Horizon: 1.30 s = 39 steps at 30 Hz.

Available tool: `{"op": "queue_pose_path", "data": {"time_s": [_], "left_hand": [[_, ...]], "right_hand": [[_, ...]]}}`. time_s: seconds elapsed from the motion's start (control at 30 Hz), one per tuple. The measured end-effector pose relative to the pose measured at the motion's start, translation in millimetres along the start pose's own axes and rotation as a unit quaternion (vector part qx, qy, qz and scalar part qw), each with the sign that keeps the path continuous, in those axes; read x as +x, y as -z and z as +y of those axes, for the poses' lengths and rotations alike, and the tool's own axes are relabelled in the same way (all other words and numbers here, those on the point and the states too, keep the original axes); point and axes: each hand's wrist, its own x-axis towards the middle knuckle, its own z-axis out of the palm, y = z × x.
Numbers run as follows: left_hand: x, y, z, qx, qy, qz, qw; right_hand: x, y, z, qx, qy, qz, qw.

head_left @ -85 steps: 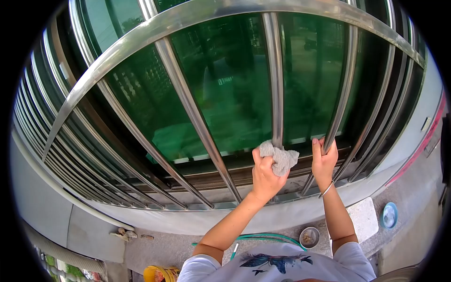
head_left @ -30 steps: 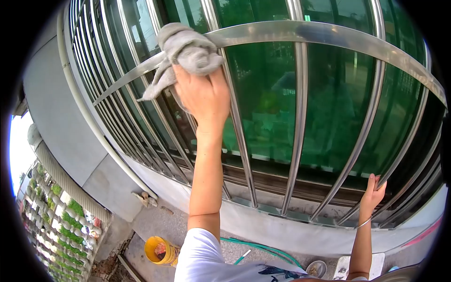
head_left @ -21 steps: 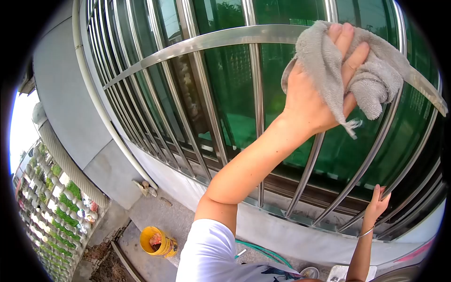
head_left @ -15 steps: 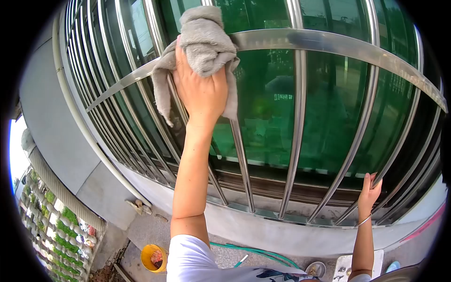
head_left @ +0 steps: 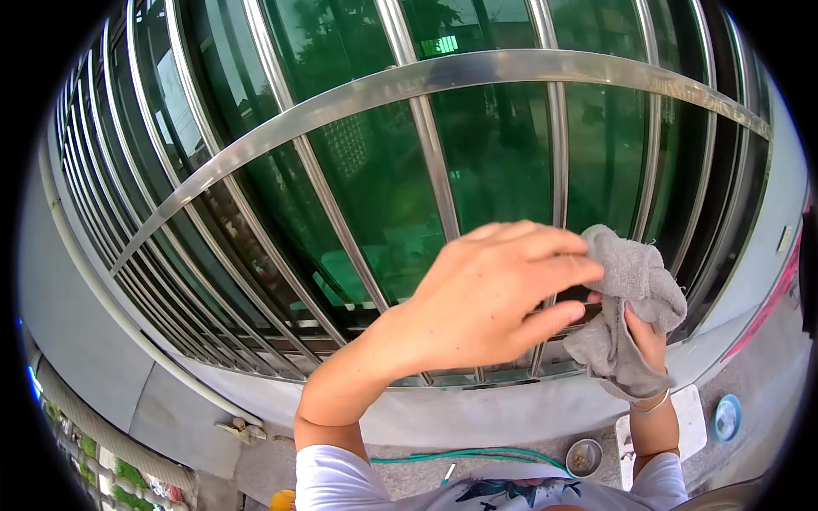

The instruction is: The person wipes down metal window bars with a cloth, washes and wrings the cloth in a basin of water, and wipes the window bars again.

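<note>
My left hand (head_left: 503, 298) reaches across in front of the window bars (head_left: 439, 175), its fingers stretched out and apart. Its fingertips are right at the edge of a grey cloth (head_left: 635, 277). Bunched up, the cloth lies in my right hand (head_left: 648, 336), with the thumb over it and one end hanging down past the wrist. The cloth covers most of the right hand's fingers. Behind both hands, shiny metal bars run up and down in front of green glass (head_left: 494, 153). A flat metal rail (head_left: 503, 66) crosses them above my hands.
Below the window runs a pale wall ledge (head_left: 460, 409). On the ground lie a green hose (head_left: 460, 456), a metal bowl (head_left: 584, 457) and a light blue basin (head_left: 726, 417). A white stool-like top (head_left: 690, 417) is by my right arm. A pale pipe (head_left: 111, 289) runs along the left wall.
The grey cloth has gone from my left hand at the upper rail to my right hand. My left hand has come down and right; my right hand has left the bar. The view has shifted.
</note>
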Motion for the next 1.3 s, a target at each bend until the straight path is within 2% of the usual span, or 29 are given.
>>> {"op": "queue_pose_path", "data": {"time_s": [0.03,0.07,0.1,0.13,0.2,0.23,0.27,0.3,0.33,0.37,0.4,0.47,0.5,0.6,0.67,0.7,0.77,0.83,0.87,0.93,0.97,1.0,1.1,1.17,1.23,1.27,1.3], "left_hand": [[-3,17,-8,0.088,0.022,0.132,0.987],[-10,30,-21,0.157,0.055,0.267,0.949],[-22,40,-38,0.263,0.089,0.368,0.887],[-37,48,-60,0.356,0.11,0.427,0.824],[-66,45,-91,0.386,0.181,0.467,0.775],[-76,36,-102,0.321,0.242,0.471,0.785],[-86,23,-111,0.253,0.3,0.466,0.793],[-94,10,-121,0.111,0.317,0.493,0.803],[-98,-1,-126,-0.036,0.329,0.498,0.801],[-105,-3,-123,-0.155,0.363,0.454,0.799],[-105,-5,-121,-0.268,0.393,0.401,0.783],[-86,-16,-110,-0.274,0.372,0.512,0.724],[-86,-18,-109,-0.269,0.37,0.516,0.725],[-92,-21,-113,-0.251,0.358,0.515,0.738],[-91,-22,-112,-0.25,0.352,0.516,0.74],[-91,-23,-112,-0.243,0.356,0.518,0.739],[-89,-24,-110,-0.23,0.362,0.526,0.734],[-87,-25,-110,-0.223,0.371,0.533,0.727],[-87,-25,-109,-0.215,0.372,0.533,0.729],[-88,-26,-110,-0.214,0.375,0.535,0.726],[-87,-26,-109,-0.21,0.377,0.538,0.724],[-86,-25,-109,-0.21,0.376,0.539,0.724],[-83,-25,-107,-0.207,0.379,0.545,0.718],[-80,-25,-106,-0.21,0.384,0.55,0.711],[-82,-25,-108,-0.205,0.392,0.554,0.705],[-82,-25,-110,-0.203,0.398,0.558,0.699],[-81,-25,-110,-0.202,0.399,0.556,0.7]], "right_hand": [[-1,15,-1,-0.055,0.015,0.054,0.997],[0,32,-3,-0.095,0.036,0.113,0.988],[8,39,-11,-0.102,0.077,0.151,0.98],[20,21,-38,-0.038,0.127,0.161,0.978],[62,17,-75,-0.123,0.271,0.165,0.94],[84,10,-101,-0.187,0.33,0.154,0.913],[107,-2,-121,-0.244,0.428,0.151,0.857],[131,-17,-136,-0.26,0.514,0.155,0.803],[150,-17,-143,-0.319,0.52,0.126,0.782],[166,-27,-143,-0.347,0.521,0.141,0.767],[181,-37,-139,-0.459,0.608,0.136,0.634],[198,-59,-96,-0.543,0.577,0.138,0.594],[194,-59,-89,-0.59,0.584,0.165,0.532],[189,-34,-90,-0.56,0.598,0.124,0.559],[184,1,-98,-0.575,0.59,0.13,0.551],[187,22,-101,-0.594,0.59,0.166,0.521],[184,64,-116,-0.6,0.562,0.169,0.544],[188,121,-123,-0.616,0.529,0.252,0.527],[192,161,-127,-0.603,0.529,0.252,0.541],[200,230,-135,-0.564,0.498,0.326,0.572],[201,259,-143,-0.53,0.459,0.384,0.6],[199,290,-157,-0.515,0.346,0.41,0.668],[204,368,-180,-0.579,0.35,0.463,0.573],[197,341,-195,-0.585,0.295,0.509,0.558],[200,324,-199,-0.665,0.445,0.468,0.375],[199,311,-200,-0.666,0.442,0.468,0.377],[198,298,-199,-0.632,0.467,0.424,0.451]]}}
